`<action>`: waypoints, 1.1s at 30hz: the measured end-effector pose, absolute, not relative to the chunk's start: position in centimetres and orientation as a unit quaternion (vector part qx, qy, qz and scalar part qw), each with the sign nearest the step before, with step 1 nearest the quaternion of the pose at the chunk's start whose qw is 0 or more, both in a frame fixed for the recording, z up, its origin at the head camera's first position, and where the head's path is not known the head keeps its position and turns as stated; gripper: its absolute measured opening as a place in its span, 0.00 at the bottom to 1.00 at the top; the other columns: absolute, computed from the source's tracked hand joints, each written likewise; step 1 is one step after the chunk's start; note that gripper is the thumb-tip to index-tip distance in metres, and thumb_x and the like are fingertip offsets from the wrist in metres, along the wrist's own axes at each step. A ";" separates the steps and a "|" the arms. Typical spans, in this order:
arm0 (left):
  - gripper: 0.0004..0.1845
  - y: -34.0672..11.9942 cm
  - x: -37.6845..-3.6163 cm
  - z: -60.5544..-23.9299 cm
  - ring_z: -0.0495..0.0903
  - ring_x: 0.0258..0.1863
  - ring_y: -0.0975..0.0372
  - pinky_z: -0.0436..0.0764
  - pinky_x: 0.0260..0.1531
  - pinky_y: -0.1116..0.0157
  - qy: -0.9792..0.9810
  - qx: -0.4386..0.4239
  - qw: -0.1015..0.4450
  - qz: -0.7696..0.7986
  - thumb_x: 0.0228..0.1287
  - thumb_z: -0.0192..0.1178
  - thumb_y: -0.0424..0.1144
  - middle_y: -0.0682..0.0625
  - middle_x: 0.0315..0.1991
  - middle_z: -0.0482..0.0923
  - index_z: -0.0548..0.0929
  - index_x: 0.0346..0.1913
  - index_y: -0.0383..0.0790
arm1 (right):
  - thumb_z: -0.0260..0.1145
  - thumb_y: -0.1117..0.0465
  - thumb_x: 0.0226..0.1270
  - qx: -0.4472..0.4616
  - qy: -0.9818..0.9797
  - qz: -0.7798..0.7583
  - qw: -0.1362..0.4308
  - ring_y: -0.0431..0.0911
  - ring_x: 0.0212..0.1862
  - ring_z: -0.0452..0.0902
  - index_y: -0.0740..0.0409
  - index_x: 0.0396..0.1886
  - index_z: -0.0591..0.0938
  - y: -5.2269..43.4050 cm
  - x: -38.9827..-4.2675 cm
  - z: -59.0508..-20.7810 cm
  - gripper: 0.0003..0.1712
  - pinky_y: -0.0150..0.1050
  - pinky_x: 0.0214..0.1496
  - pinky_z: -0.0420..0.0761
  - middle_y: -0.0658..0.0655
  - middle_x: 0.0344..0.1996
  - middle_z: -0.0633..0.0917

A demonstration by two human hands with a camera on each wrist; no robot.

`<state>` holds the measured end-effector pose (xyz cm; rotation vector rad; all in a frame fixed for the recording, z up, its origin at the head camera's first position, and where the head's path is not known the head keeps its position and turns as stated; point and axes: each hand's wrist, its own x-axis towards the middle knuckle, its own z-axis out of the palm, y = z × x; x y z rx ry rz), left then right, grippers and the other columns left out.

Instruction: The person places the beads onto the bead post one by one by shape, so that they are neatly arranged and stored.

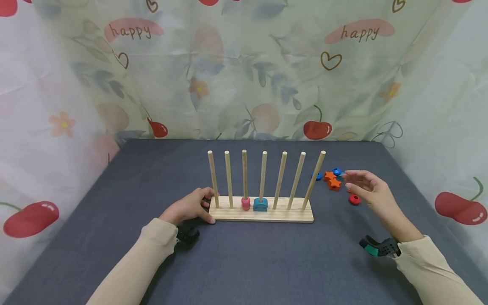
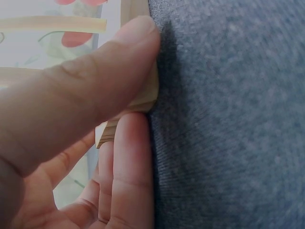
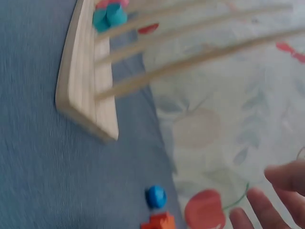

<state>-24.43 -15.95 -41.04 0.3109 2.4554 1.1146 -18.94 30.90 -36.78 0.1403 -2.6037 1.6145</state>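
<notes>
Wooden peg rack (image 1: 263, 214), seven upright dowels on a flat base, sits at the centre of the frame on the dark grey table (image 1: 244, 262), and I read this as the loading step of a stacking job, barely begun. My left hand (image 1: 189, 207) steadies the rack at the base's left end: the left wrist view shows the thumb (image 2: 95, 71) pressed flat along the top of the wooden corner and the fingers (image 2: 128, 171) lying straight beneath its edge, clamping it between them rather than curling round it. My right hand (image 1: 367, 188) hovers right of centre with fingers spread and loose, holding nothing, just above the scatter of loose pieces: two orange stars (image 1: 332, 180), a red ring (image 1: 354, 199) and blue beads (image 1: 336, 171) lying near the rightmost dowel. As for what the rack holds, only two dowels carry anything: a pink piece (image 1: 245, 203) sits at the foot of the third from the left and a teal piece (image 1: 260, 204) at the foot of the fourth; the other five are bare. My judgement is that the next move calls for pinching one loose piece and lining its hole up over a dowel tip, while the left hand keeps the base from sliding.
</notes>
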 end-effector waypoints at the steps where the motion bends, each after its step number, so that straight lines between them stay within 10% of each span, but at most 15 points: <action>1: 0.38 -16.0 -24.4 -41.0 0.74 0.52 0.49 0.78 0.46 0.59 0.884 0.112 0.213 0.401 0.39 0.78 0.27 0.37 0.54 0.64 0.71 0.57 0.35 | 0.62 0.52 0.70 0.035 -0.849 0.525 0.046 0.25 0.49 0.75 0.48 0.59 0.73 31.2 -19.3 -37.0 0.20 0.23 0.46 0.77 0.31 0.47 0.77; 8: 0.38 -16.1 -24.5 -41.3 0.74 0.52 0.49 0.78 0.47 0.59 0.884 0.112 0.214 0.401 0.39 0.78 0.27 0.38 0.54 0.64 0.71 0.57 0.35 | 0.59 0.45 0.70 -0.026 -0.875 0.481 0.053 0.35 0.56 0.70 0.56 0.70 0.65 32.6 -21.8 -37.8 0.34 0.19 0.45 0.73 0.50 0.60 0.74; 12: 0.38 -16.1 -24.6 -41.3 0.74 0.52 0.49 0.78 0.47 0.59 0.884 0.112 0.214 0.400 0.39 0.78 0.27 0.37 0.54 0.63 0.71 0.57 0.35 | 0.57 0.46 0.72 -0.036 -0.884 0.466 0.034 0.54 0.64 0.68 0.61 0.73 0.60 33.0 -23.1 -38.3 0.38 0.35 0.55 0.77 0.67 0.68 0.66; 20: 0.39 -16.0 -24.5 -41.2 0.73 0.53 0.48 0.78 0.48 0.58 0.884 0.112 0.215 0.401 0.40 0.78 0.27 0.37 0.55 0.63 0.70 0.58 0.35 | 0.55 0.55 0.74 -0.070 -0.880 0.470 -0.007 0.64 0.66 0.64 0.64 0.74 0.58 33.2 -25.5 -39.5 0.35 0.59 0.65 0.67 0.71 0.70 0.62; 33: 0.39 -15.9 -24.5 -41.0 0.73 0.53 0.48 0.77 0.48 0.57 0.887 0.108 0.218 0.393 0.40 0.78 0.28 0.37 0.57 0.63 0.70 0.59 0.35 | 0.56 0.63 0.72 -0.106 -0.885 0.453 -0.033 0.66 0.66 0.63 0.70 0.71 0.60 33.5 -27.6 -41.0 0.32 0.58 0.65 0.67 0.75 0.68 0.63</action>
